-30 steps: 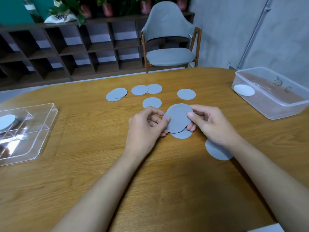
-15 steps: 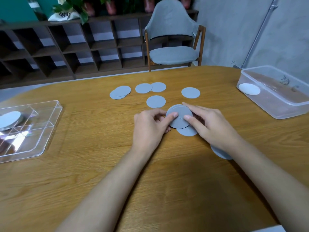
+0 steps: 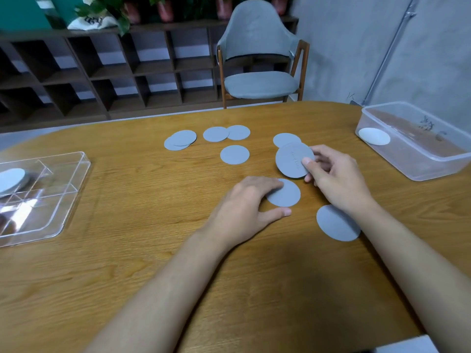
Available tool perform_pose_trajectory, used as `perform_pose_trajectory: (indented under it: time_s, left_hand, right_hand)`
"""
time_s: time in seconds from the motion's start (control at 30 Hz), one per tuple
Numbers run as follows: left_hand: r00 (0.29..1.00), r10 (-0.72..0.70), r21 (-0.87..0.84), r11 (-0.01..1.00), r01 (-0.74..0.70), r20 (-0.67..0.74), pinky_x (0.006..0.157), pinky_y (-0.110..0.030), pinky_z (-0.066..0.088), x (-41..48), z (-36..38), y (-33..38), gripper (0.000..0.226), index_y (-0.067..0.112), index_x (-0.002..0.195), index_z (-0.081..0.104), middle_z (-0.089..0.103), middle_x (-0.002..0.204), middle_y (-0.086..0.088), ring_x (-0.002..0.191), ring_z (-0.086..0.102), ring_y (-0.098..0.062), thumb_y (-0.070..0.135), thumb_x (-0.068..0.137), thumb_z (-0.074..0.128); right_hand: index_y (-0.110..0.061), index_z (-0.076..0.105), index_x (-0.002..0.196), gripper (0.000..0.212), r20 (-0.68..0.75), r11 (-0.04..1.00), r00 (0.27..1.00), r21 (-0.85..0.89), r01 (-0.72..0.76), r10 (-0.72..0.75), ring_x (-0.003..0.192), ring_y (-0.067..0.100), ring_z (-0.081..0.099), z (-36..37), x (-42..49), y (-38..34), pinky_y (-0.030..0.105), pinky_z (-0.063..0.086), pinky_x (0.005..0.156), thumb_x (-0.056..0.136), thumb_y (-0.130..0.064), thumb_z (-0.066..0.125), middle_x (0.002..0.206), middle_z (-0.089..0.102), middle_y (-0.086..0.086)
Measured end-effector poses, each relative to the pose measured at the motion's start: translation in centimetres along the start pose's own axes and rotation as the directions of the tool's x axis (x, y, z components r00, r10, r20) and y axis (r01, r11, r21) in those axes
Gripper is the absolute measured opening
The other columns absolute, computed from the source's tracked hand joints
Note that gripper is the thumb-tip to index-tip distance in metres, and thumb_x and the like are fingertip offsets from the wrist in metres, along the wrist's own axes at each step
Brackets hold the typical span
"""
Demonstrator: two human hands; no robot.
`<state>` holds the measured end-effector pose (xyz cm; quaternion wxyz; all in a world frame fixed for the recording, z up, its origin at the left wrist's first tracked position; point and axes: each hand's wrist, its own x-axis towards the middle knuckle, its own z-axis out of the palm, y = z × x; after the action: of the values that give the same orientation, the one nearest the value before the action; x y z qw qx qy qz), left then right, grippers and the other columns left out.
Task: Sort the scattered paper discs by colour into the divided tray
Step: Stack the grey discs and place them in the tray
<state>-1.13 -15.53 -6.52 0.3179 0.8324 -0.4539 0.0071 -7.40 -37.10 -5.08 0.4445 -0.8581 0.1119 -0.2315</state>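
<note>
My right hand [image 3: 336, 177] holds a grey paper disc [image 3: 291, 160] upright, a little above the table, thumb on its face. My left hand [image 3: 244, 205] rests on the table with its fingertips on the edge of another grey disc [image 3: 286, 193]. One more grey disc [image 3: 335, 224] lies under my right wrist. Several grey discs lie further back: an overlapping pair [image 3: 179, 140], a second pair [image 3: 225, 133], a single one [image 3: 234, 154], and one [image 3: 283, 138] partly behind the held disc. The clear divided tray [image 3: 48, 217] stands at the left with a grey disc [image 3: 10, 178] in a far compartment.
A clear plastic box [image 3: 418, 164] at the right edge of the wooden table holds a white disc [image 3: 374, 136]. A grey chair [image 3: 260, 80] stands behind the table, with dark shelving along the wall. A white object [image 3: 407, 346] shows at the bottom right corner.
My right hand has lifted the top disc off the pair and moved it up and right. My left hand let go of it and now touches the disc that lay beneath.
</note>
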Motion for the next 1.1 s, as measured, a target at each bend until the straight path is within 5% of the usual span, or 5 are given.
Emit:
perform_pose_trajectory:
  time_s: [0.23,0.47,0.57,0.83,1.1]
  left_hand:
    - [0.991,0.135,0.22,0.967,-0.129,-0.009,0.082,-0.042,0.057,-0.5,-1.3,0.4,0.037,0.03,0.123,0.066,0.074,0.112,0.009,0.107,0.066,-0.016,0.053,0.106,0.043]
    - [0.948,0.013,-0.071,0.997,-0.038,-0.319,0.069,-0.027,0.053,-0.3,-0.9,0.4,0.015,0.016,0.107,0.071,0.071,0.08,0.005,0.07,0.064,-0.01,0.021,0.101,0.058]
    - [0.94,-0.14,-0.236,0.97,0.067,-0.31,0.066,-0.01,0.05,-0.2,-0.7,0.6,0.015,0.015,0.104,0.074,0.068,0.074,0.012,0.067,0.065,-0.003,0.009,0.091,0.07]
    - [0.874,-0.347,-0.374,0.902,0.213,-0.34,0.069,-0.013,0.053,0.0,-1.1,0.4,0.027,0.02,0.107,0.071,0.073,0.078,0.007,0.064,0.071,-0.004,0.022,0.084,0.086]
    - [0.873,-0.376,-0.376,0.892,0.251,-0.31,0.073,-0.012,0.052,0.2,-1.2,0.4,0.031,0.024,0.118,0.079,0.079,0.086,0.011,0.073,0.071,-0.009,0.025,0.087,0.083]
  right_hand:
    - [-0.023,0.07,0.117,0.018,0.027,1.0,1.0,-0.011,0.012,-0.012,0.068,0.005,0.068,0.1,0.0,0.1,0.013,0.045,0.069,0.101,-0.023,0.062,0.077,0.07,-0.012]
    - [-0.027,0.073,0.119,0.023,0.101,0.998,0.993,0.04,0.053,-0.057,0.066,0.008,0.067,0.3,-0.2,-0.1,0.033,0.053,0.072,0.101,-0.019,0.061,0.072,0.071,-0.005]
    - [-0.025,0.073,0.121,0.024,0.127,0.997,0.99,0.06,0.056,-0.063,0.066,0.007,0.066,0.3,-0.3,-0.5,0.031,0.054,0.07,0.102,-0.017,0.06,0.071,0.071,0.001]
    - [-0.025,0.071,0.126,0.029,0.237,0.997,0.969,0.056,0.057,-0.069,0.066,0.015,0.064,0.5,-0.7,-1.0,0.028,0.052,0.076,0.106,-0.016,0.052,0.07,0.071,0.005]
    - [-0.041,0.068,0.13,0.039,0.282,0.995,0.958,0.093,0.029,-0.054,0.073,0.025,0.066,0.7,-0.9,-1.3,0.049,0.052,0.089,0.104,-0.023,0.044,0.082,0.074,0.007]
